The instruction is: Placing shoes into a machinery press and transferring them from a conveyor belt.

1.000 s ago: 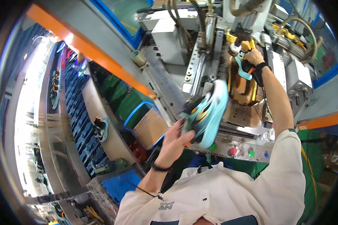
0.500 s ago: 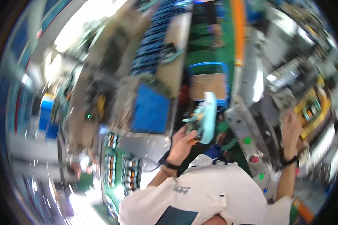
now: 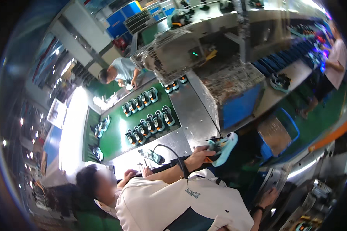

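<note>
My left hand (image 3: 199,157) is closed around the heel end of a sneaker (image 3: 224,149) with a pale mint sole, dark upper and orange heel. The sneaker is tilted, toe up and away to the right, clear of the metal table. Low on the right, my right hand (image 3: 268,197) is beside a grey metal machine (image 3: 279,179), its fingers loosely bent and apart, with nothing seen in them. Farther down that side, another sneaker (image 3: 304,228) shows partly inside the machine, cut off by the dark rim.
Rows of sneakers (image 3: 144,129) stand on a green conveyor belt (image 3: 113,144) ahead-left. A co-worker's hands (image 3: 145,171) are close by my left arm, near a sneaker (image 3: 150,155). A blue cart (image 3: 295,125) and a blue-sided machine (image 3: 241,109) stand to the right.
My view has swung left, bringing the belt and co-workers into sight. My left hand still holds the sneaker. My right hand has come away from the sneaker in the yellow-edged machine part.
</note>
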The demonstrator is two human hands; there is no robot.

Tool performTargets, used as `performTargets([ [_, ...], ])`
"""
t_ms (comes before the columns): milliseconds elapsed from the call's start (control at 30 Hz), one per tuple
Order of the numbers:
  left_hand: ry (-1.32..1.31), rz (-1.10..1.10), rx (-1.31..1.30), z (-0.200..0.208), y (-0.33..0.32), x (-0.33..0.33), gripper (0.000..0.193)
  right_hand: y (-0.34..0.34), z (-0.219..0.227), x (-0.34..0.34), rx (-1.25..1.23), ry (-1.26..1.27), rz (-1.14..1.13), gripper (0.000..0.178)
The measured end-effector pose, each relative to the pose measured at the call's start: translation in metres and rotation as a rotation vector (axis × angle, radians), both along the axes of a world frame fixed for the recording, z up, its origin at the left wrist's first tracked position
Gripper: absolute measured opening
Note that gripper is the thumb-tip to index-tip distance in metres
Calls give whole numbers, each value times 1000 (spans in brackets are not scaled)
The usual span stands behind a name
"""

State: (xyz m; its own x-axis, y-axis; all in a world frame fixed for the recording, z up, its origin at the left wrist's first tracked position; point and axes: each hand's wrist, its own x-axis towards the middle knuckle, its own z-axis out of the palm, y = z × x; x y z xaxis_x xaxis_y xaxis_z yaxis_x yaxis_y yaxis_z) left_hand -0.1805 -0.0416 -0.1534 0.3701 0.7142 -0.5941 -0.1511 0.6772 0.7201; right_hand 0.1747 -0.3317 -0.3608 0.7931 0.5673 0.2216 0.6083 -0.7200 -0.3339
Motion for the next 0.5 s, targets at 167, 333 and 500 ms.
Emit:
performTargets([
  [167, 214, 377, 85, -33, 64, -91, 28, 91, 80, 45, 292, 33, 70, 28],
  [333, 143, 523, 203, -68, 174, -178, 20, 326, 299, 36, 575, -41, 591, 24],
  [500, 351, 725, 173, -115, 302, -249, 21, 554, 472, -79, 582, -43, 1075, 32],
])
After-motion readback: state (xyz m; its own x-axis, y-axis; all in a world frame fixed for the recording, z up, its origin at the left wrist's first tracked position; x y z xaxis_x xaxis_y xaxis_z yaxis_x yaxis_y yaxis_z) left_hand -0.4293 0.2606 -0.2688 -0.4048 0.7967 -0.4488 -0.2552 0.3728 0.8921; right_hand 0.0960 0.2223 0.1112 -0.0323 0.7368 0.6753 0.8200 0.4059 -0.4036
